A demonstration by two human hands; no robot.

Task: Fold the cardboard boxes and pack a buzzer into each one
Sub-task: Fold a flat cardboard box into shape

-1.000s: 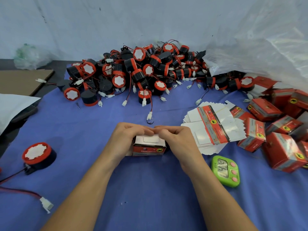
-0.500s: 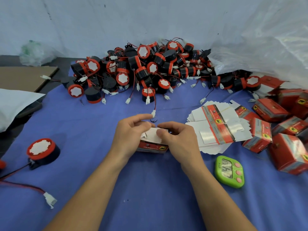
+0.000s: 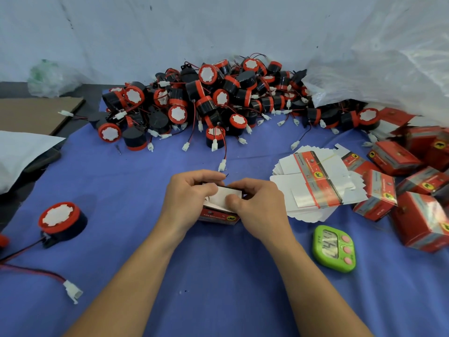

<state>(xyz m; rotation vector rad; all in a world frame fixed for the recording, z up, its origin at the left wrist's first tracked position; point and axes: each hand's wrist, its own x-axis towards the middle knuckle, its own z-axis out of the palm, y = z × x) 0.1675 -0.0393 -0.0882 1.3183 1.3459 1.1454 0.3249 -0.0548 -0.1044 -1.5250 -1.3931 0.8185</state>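
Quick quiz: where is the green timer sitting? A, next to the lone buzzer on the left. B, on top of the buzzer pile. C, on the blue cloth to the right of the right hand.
C: the green timer lies on the blue cloth, right of the right hand that holds the cardboard box, just in front of the banded stack of flat boxes.

Blue-covered table (image 3: 218, 288) — buzzer pile (image 3: 206, 100), flat cartons (image 3: 313, 181), folded boxes (image 3: 413, 190), green timer (image 3: 334, 248)
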